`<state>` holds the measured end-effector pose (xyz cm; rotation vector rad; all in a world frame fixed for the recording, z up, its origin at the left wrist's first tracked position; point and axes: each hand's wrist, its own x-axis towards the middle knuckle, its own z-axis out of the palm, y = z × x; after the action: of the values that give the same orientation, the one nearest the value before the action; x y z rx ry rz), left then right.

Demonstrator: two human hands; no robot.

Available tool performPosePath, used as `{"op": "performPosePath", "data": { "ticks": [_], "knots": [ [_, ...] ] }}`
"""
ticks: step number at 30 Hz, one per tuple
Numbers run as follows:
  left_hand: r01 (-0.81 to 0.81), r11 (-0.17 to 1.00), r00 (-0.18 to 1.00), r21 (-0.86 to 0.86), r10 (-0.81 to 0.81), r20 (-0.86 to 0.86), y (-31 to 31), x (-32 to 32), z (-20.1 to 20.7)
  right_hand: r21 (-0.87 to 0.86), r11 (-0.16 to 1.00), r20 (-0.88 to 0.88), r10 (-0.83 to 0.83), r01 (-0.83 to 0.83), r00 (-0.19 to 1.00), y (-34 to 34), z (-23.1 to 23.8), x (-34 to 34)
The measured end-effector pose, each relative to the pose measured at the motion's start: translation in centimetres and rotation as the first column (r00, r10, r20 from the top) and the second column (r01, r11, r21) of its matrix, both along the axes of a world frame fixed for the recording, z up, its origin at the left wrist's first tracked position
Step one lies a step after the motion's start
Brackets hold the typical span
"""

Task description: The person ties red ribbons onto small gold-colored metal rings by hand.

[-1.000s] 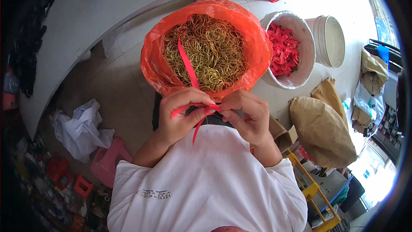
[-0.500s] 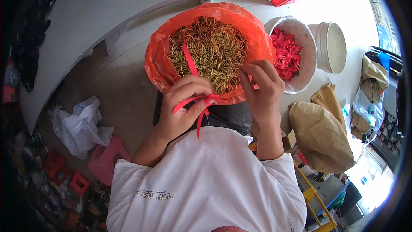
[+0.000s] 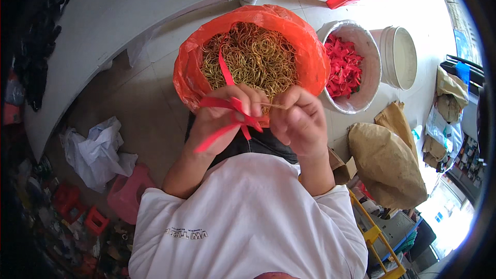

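Observation:
My left hand (image 3: 222, 119) grips a bunch of red ribbon strips (image 3: 227, 116); one strip sticks up toward the bag and others trail down to the left. My right hand (image 3: 297, 121) is closed beside it, pinching a thin yellowish rubber band (image 3: 273, 105) that stretches across to the ribbons. Both hands are held over my lap, just in front of an orange plastic bag (image 3: 310, 51) filled with yellowish rubber bands (image 3: 253, 57).
A white bucket (image 3: 364, 67) of red ribbon pieces (image 3: 343, 64) stands right of the bag, with an empty white bucket (image 3: 398, 57) beyond it. Brown paper sacks (image 3: 387, 165) lie at right. Crumpled white plastic (image 3: 98, 150) and a pink stool (image 3: 126, 194) are at left.
My right hand reached into the bag of rubber bands half a second ago and has come back down next to my left hand, now pinching a band.

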<state>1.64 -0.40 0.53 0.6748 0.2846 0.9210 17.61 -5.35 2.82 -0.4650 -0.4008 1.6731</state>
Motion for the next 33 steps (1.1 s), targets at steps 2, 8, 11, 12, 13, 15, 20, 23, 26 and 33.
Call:
{"op": "performPosePath", "data": {
  "ticks": [2,8,11,12,13,15,20,23,26,33],
  "knots": [
    [-0.004,0.981,0.984,-0.193,0.038,0.173,-0.2,-0.2,0.2,-0.073,0.996,0.509,0.084,-0.054,0.856,-0.7,0.6,-0.4],
    [-0.039,0.949,0.978,-0.311,-0.027,-0.204,-0.9,-0.2,1.4,0.252,0.967,0.874,-0.241,0.030,0.423,-0.1,2.2,-0.2],
    [0.018,0.924,0.993,-0.381,-0.060,-0.100,-1.1,-0.6,0.2,0.218,0.975,0.889,-0.220,0.052,0.401,0.8,2.7,-0.3],
    [0.016,0.925,0.993,-0.380,-0.058,-0.101,-0.9,-0.8,0.1,0.208,0.978,0.889,-0.201,0.029,0.411,1.1,2.8,-0.3],
    [0.107,0.934,0.983,-0.342,-0.151,-0.106,-0.6,-1.0,0.1,0.208,0.978,0.890,-0.201,0.028,0.410,1.2,2.6,-0.2],
    [0.197,0.932,0.964,-0.303,-0.240,-0.113,-0.6,-1.4,-0.2,0.019,1.000,0.774,-0.010,-0.007,0.633,1.2,2.0,0.2],
    [0.212,0.964,0.953,-0.163,-0.241,-0.183,-0.9,-1.4,0.4,-0.070,0.997,0.639,0.078,-0.043,0.765,1.7,0.9,-0.6],
    [-0.120,0.974,0.947,-0.193,0.054,-0.318,-0.5,-1.1,1.1,0.113,0.992,0.865,-0.123,0.050,0.487,1.3,2.0,-0.8],
    [-0.150,0.976,0.917,-0.159,0.077,-0.391,-1.0,-0.7,1.4,0.314,0.949,0.940,-0.305,-0.037,0.151,0.1,2.1,-1.0],
    [-0.066,0.986,0.890,0.153,0.127,-0.437,-0.4,-1.8,0.6,-0.126,0.992,0.649,0.102,-0.026,0.754,-0.3,3.4,-0.4]
  ]
}}
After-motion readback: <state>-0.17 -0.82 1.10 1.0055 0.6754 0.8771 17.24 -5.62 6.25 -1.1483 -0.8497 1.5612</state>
